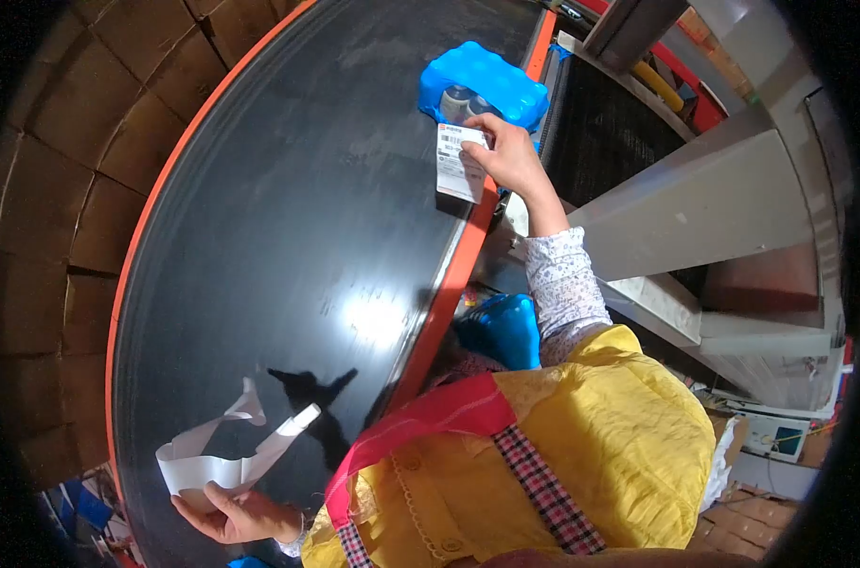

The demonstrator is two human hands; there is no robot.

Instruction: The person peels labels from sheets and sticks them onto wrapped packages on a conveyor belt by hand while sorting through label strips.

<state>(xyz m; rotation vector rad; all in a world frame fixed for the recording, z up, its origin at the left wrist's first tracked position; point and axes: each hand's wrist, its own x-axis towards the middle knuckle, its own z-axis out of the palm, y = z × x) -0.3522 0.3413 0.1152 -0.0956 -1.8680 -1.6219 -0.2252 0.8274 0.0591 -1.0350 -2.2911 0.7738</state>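
My right hand [513, 163] pinches a white printed label [459, 163] by its upper right edge, over the belt near its orange side rail. Just beyond the fingers sits a blue plastic-wrapped pack [482, 80], with round, pale items showing through its near side. Whether the label touches the pack I cannot tell. At the lower left my left hand [236, 516] is closed on a curling white strip of label backing paper [203, 469], which loops above the belt. Most of the left fingers are behind the strip.
The black conveyor belt [288, 208] has an orange rail [449, 298] along my side. Another blue wrapped item [501, 331] is beside my body. Stacked brown cartons [42, 189] line the far side; a grey metal frame [695, 204] stands to the right.
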